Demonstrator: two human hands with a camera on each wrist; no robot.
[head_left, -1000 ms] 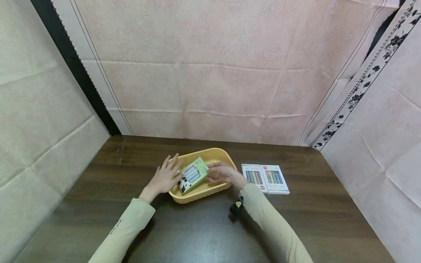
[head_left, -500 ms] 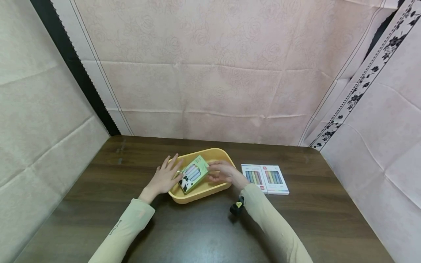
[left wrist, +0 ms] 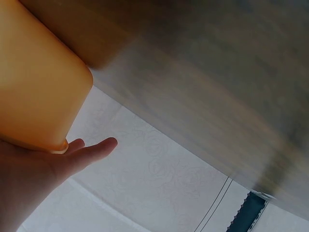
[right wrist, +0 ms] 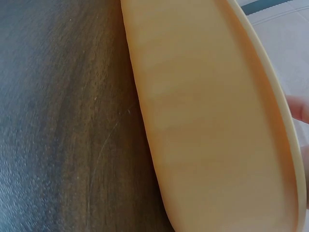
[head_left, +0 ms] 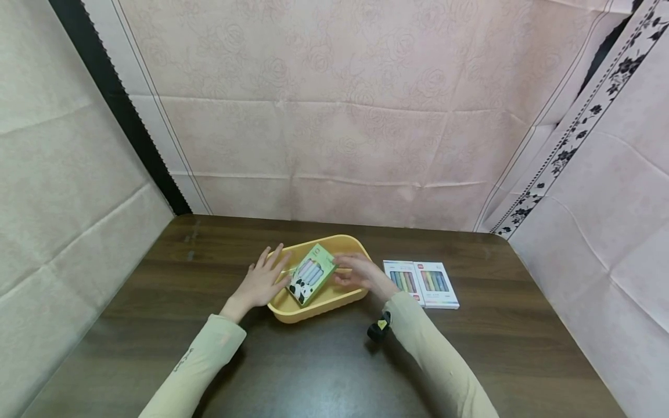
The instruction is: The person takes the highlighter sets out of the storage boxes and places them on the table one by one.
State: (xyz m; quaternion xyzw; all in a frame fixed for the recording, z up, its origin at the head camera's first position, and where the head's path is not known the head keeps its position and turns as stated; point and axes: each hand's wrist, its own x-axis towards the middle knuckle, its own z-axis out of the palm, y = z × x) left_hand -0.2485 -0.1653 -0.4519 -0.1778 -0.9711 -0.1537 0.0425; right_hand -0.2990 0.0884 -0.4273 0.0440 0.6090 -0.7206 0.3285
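Note:
A green box [head_left: 315, 273] with pastel sticks and a black-and-white animal printed on its front lies tilted inside a yellow plastic basket [head_left: 360, 249]. My right hand [head_left: 360, 273] reaches over the basket's right side and grips the box by its right edge, near the top corner. With fingers spread and straight, my left hand [head_left: 263, 283] rests at the basket's left rim, its thumb pointing toward the box. The left wrist view has that hand [left wrist: 53, 166] against the rim of the basket [left wrist: 38, 82]. In the right wrist view, the basket wall [right wrist: 212, 96] hides most of the right fingers [right wrist: 300, 109].
Two white boxes [head_left: 422, 284] printed with coloured sticks lie side by side to the right of the basket. All stands on a dark wooden table [head_left: 292, 371]. Pale patterned cloth [head_left: 334, 139] hangs behind the table and along both sides.
The green box has shifted a little up and to the right, turning steeper, together with my right hand. My left hand and the basket stay in place.

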